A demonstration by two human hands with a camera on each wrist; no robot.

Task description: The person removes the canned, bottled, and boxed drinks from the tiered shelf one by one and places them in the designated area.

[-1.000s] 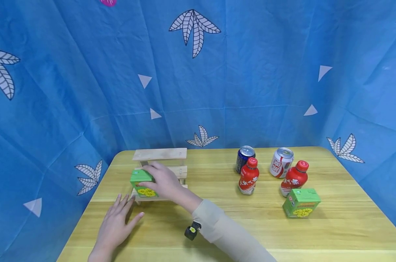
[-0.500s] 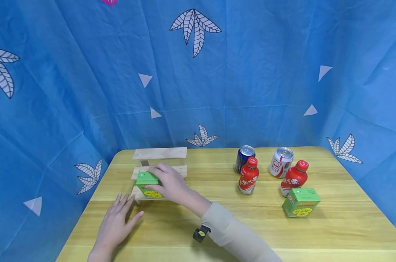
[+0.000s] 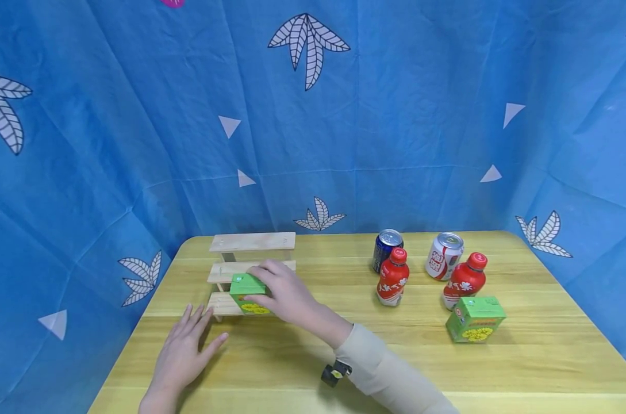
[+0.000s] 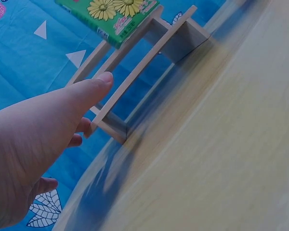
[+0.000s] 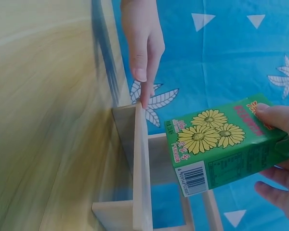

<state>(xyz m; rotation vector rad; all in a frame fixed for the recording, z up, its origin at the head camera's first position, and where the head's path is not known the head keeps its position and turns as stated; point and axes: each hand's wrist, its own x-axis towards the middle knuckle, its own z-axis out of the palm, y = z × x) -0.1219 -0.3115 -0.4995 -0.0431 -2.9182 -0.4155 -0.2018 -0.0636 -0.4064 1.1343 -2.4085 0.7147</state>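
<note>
My right hand (image 3: pixel 287 292) pinches a green drink carton (image 5: pixel 221 137) with yellow flowers between thumb and fingers. It holds the carton over the lowest board of a small three-tier wooden rack (image 3: pixel 253 241); in the left wrist view a gap shows between the carton (image 4: pixel 116 17) and the lowest board. The carton hides the right part of that board in the head view. My left hand (image 3: pixel 180 353) lies with its fingers extended at the rack's left front corner. A fingertip touches the end of the lowest board (image 5: pixel 141 163) in the right wrist view.
To the right on the wooden table (image 3: pixel 395 368) stand a dark blue can (image 3: pixel 385 253), a white can (image 3: pixel 444 259), two red bottles (image 3: pixel 393 279) and a second green carton (image 3: pixel 475 322). A blue patterned curtain (image 3: pixel 421 115) hangs behind the table.
My right hand has moved the carton to the right along the front of the rack, baring the left part of the lowest board. The left hand has stayed in place.
</note>
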